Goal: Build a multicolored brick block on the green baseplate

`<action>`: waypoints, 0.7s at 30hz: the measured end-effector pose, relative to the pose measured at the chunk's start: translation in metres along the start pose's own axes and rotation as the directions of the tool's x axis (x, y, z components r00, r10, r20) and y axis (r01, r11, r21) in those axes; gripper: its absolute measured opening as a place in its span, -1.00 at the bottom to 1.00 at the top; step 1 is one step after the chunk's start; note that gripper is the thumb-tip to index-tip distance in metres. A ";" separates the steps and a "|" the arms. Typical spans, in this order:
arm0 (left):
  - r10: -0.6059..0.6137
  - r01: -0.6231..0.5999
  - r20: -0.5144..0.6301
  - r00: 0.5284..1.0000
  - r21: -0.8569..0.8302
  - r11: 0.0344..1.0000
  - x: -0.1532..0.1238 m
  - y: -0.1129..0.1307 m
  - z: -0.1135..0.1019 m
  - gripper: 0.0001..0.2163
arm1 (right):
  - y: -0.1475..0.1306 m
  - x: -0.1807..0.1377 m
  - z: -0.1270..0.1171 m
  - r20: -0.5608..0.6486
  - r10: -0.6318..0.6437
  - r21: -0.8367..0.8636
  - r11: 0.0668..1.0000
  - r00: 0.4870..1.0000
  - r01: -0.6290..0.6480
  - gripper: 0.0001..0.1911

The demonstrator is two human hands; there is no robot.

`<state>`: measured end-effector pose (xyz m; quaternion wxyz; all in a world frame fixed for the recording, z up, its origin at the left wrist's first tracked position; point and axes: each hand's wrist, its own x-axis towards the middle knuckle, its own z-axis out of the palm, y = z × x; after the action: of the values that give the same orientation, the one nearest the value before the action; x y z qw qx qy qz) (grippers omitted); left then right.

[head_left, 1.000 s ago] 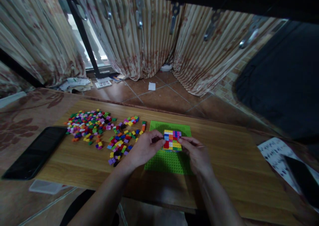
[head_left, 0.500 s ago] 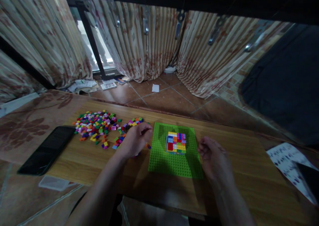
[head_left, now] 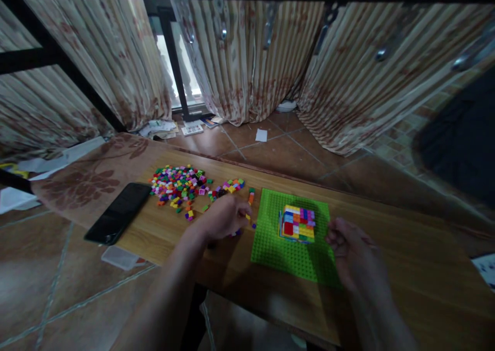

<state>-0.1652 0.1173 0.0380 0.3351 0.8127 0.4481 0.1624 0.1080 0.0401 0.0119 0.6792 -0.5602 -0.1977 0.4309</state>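
Note:
A block of stacked multicoloured toy bricks [head_left: 297, 223] stands on a green studded baseplate [head_left: 268, 253]. My left hand [head_left: 224, 218] is left of the baseplate, low over the table, its fingers bent and close together. By its fingertips lie a small yellow-orange brick [head_left: 248, 217] and a blue brick [head_left: 253, 226]; whether the fingers touch either is unclear. At the baseplate's right edge is my right hand [head_left: 353, 250], thumb and fingers curled together. Anything inside either hand is hidden.
A heap of loose bricks [head_left: 178, 183] lies on the wooden table [head_left: 402, 248], with more bricks [head_left: 233, 185] behind my left hand. A dark phone [head_left: 118, 213] rests at the table's left end. A clear plastic container [head_left: 119, 257] shows below the front edge.
The view has swung left, so the table contents appear further right. My left hand has come down closer to the loose bricks beside the baseplate. My right hand stays by the baseplate's right edge.

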 end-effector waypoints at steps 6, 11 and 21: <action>0.055 -0.065 0.069 0.996 0.156 0.986 0.002 0.013 0.015 -0.84 | 0.003 0.000 0.001 0.023 -0.018 -0.006 1.000 1.000 0.018 -0.75; 0.041 -0.043 0.024 0.999 0.097 0.994 0.003 0.015 0.014 -0.88 | 0.003 0.001 0.001 0.043 -0.061 -0.054 0.997 0.997 0.063 -0.74; 0.121 -0.126 -0.042 0.992 -0.491 0.862 0.005 0.032 0.024 -0.89 | -0.004 -0.023 0.017 0.228 -0.307 -0.308 0.878 0.924 0.367 -0.86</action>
<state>-0.1294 0.0996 0.0429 0.5177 0.7267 0.3409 0.2961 0.0842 0.0317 0.0252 0.6154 -0.5881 -0.4227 0.3109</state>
